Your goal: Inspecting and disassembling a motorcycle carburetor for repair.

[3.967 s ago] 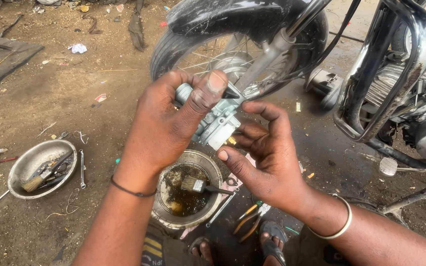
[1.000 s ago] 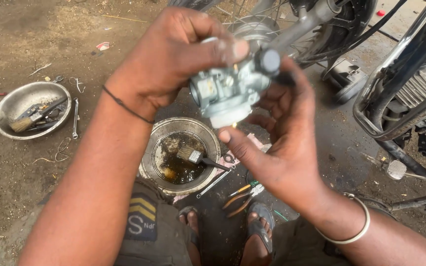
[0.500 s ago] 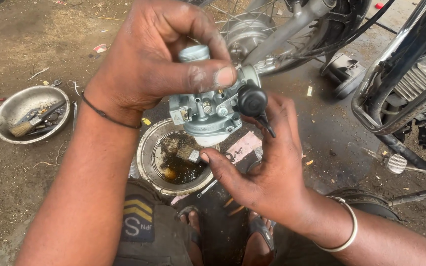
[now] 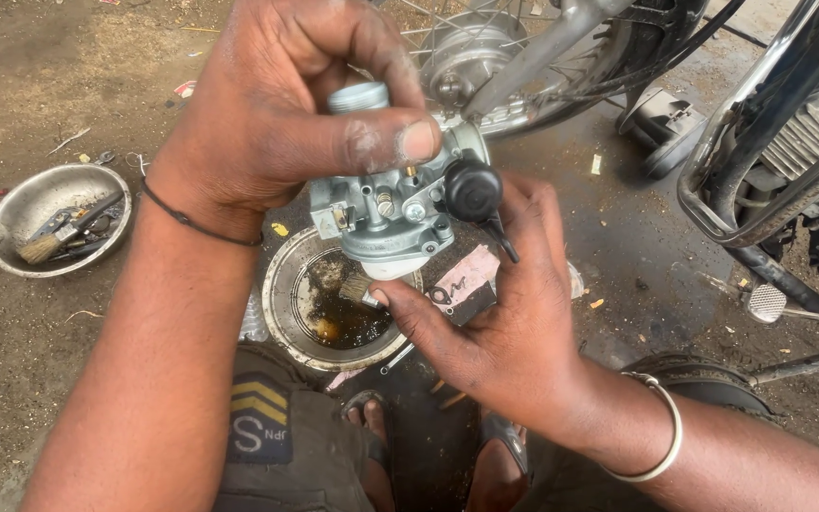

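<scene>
While the left hand clamps the carburetor from above, thumb pressed across its front and fingers wrapped behind the threaded top, the right hand cradles it from below and behind, fingers partly spread, forefinger tip touching the float bowl's underside. Head view only: the carburetor is held in the air, upright, directly over a steel bowl of dark liquid in which a brush rests. A black knob with lever projects on the right side, against the right palm.

Judgement: the part is being turned and inspected. To do this well, keep it above the bowl so drips fall there, hold by the body and not the lever, and keep the thumb off the small brass screws.

A second bowl with tools lies well apart on the ground to the left; a motorcycle wheel stands just beyond.
</scene>
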